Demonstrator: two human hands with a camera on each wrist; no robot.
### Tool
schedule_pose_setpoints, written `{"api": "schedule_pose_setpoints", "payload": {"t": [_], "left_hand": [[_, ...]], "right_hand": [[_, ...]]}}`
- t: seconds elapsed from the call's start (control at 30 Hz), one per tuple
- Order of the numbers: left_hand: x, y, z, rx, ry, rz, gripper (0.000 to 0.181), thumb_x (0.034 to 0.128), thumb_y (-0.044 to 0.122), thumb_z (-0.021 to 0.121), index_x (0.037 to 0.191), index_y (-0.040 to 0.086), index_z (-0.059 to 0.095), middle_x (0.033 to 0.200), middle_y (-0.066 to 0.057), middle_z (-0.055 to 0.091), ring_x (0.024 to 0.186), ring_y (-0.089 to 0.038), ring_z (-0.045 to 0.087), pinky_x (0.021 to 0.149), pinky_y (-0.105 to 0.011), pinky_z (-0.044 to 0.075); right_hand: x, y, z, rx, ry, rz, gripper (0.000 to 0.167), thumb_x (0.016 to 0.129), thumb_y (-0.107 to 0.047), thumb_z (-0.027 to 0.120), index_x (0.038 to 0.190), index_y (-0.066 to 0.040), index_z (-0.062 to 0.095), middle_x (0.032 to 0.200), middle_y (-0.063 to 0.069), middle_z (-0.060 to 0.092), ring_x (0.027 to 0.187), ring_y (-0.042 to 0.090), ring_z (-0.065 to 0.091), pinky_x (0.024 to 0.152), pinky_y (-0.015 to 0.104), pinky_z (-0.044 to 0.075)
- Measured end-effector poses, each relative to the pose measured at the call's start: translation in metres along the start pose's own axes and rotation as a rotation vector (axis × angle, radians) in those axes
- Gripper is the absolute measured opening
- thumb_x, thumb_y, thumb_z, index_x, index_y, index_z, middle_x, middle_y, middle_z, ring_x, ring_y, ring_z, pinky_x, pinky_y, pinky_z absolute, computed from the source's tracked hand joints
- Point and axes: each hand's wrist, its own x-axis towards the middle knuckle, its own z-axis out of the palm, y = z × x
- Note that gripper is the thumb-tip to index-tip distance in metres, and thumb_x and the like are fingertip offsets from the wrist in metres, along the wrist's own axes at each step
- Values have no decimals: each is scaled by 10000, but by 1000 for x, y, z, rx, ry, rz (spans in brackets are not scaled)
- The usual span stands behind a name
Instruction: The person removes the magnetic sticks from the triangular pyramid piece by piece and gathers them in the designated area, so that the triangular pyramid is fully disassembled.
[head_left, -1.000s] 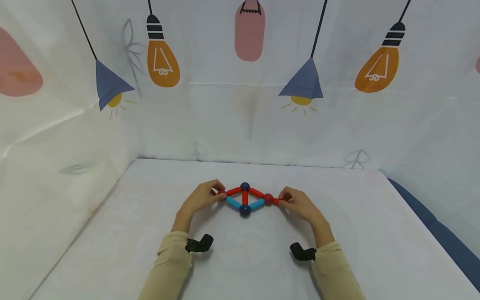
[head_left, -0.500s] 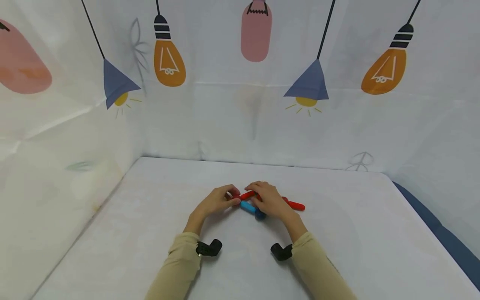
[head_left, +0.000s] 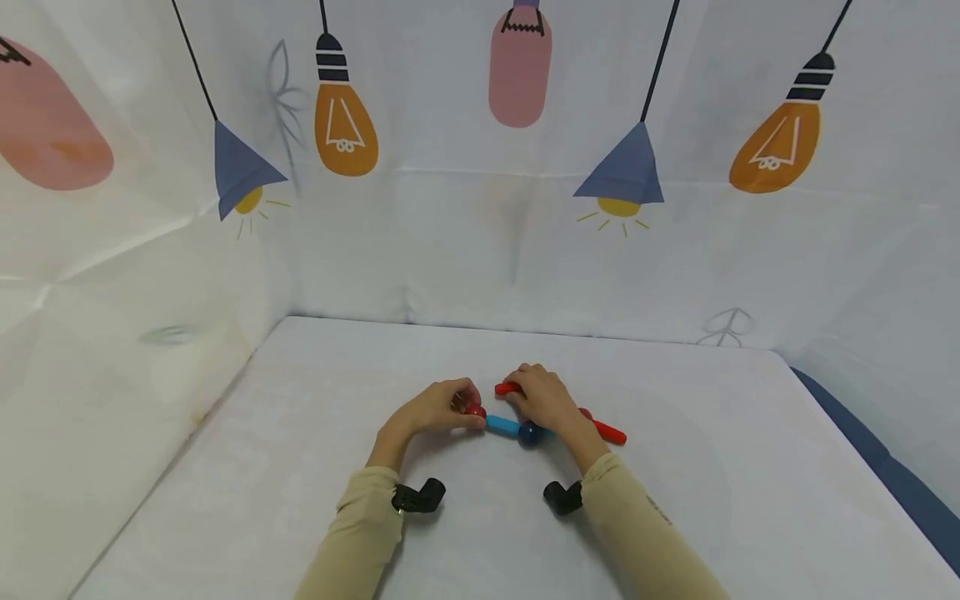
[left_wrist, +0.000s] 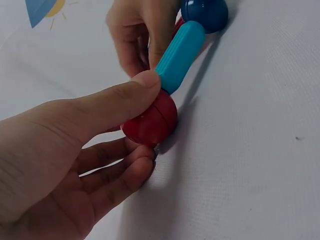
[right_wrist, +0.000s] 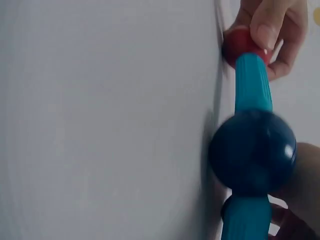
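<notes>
My left hand (head_left: 438,410) pinches a red ball (left_wrist: 151,120) between thumb and fingers. From that ball a light blue magnetic stick (left_wrist: 181,57) runs to a dark blue ball (right_wrist: 252,152), which joins a second light blue stick (right_wrist: 246,220). Over the far side of this magnetic stick-and-ball frame, my right hand (head_left: 546,402) grips a red magnetic stick (head_left: 507,388). That stick's left end points free, apart from the red ball. Behind the right hand, another red ball (head_left: 585,412) shows partly, with a red stick (head_left: 610,432) extending right. The frame's upper middle is hidden by the right hand.
A white-covered table (head_left: 390,358) lies under the hands. Behind it hangs a white cloth (head_left: 442,250) printed with lamps and bulbs. Dark blue fabric (head_left: 870,450) shows beyond the right edge. Each wrist carries a black camera mount (head_left: 420,496).
My right hand has moved left from the outer red stick onto the frame's upper part. The upper left red stick has come away from the red ball in my left hand; the frame has shifted right.
</notes>
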Motion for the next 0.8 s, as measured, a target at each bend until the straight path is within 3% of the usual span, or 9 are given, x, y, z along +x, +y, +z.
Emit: {"api": "schedule_pose_setpoints", "payload": {"t": [0.1, 0.23, 0.33, 0.43, 0.53, 0.67, 0.8], "left_hand": [[0, 0, 0, -3, -1, 3, 273, 807, 317, 745, 980, 174, 589, 888, 14, 594, 818, -131, 533, 730, -277, 453], [1, -2, -1, -4, -10, 36, 275, 814, 299, 739, 1004, 169, 589, 895, 3, 593, 817, -130, 532, 729, -275, 453], [1, -6, -1, 6, -36, 60, 299, 818, 297, 736, 1049, 180, 588, 920, 4, 591, 834, -121, 529, 744, -272, 451], [0, -8, -1, 10, -50, 81, 308, 824, 300, 730, 1078, 190, 595, 938, 7, 598, 854, -118, 537, 769, -281, 458], [-1, -10, -1, 13, -43, 95, 298, 842, 318, 709, 1087, 187, 602, 950, 12, 610, 874, -116, 550, 788, -295, 467], [0, -13, 0, 8, 29, 89, 286, 884, 309, 660, 1116, 161, 580, 978, 4, 621, 890, -119, 574, 795, -304, 483], [8, -14, 1, -11, 186, 59, 271, 887, 266, 662, 1113, 146, 574, 988, -18, 623, 878, -134, 590, 755, -283, 498]], "right_hand": [[-6, 0, -5, 31, 81, 20, 313, 900, -207, 637, 1198, -113, 622, 1142, 65, 605, 1084, 261, 534, 955, 482, 412], [-21, -8, -11, 79, 151, -72, 295, 894, -216, 642, 1172, -122, 620, 1109, 60, 611, 1060, 259, 535, 951, 497, 399], [-34, -16, -10, 52, 73, -126, 272, 874, -277, 667, 1109, -142, 641, 1052, 24, 628, 986, 210, 534, 884, 458, 414], [-43, -20, -8, 18, -19, -123, 274, 851, -308, 694, 1079, -159, 662, 1040, -8, 634, 977, 166, 516, 859, 405, 413], [-47, -20, -5, 2, -50, -108, 269, 837, -292, 712, 1070, -162, 679, 1053, -22, 639, 999, 152, 513, 853, 364, 423], [-50, -17, -3, -2, -57, -123, 269, 839, -276, 711, 1082, -165, 683, 1067, -23, 634, 1009, 146, 518, 850, 348, 455], [-53, -16, -4, 20, -53, -125, 286, 839, -286, 710, 1104, -183, 678, 1082, -36, 623, 995, 126, 507, 862, 335, 488]]}}
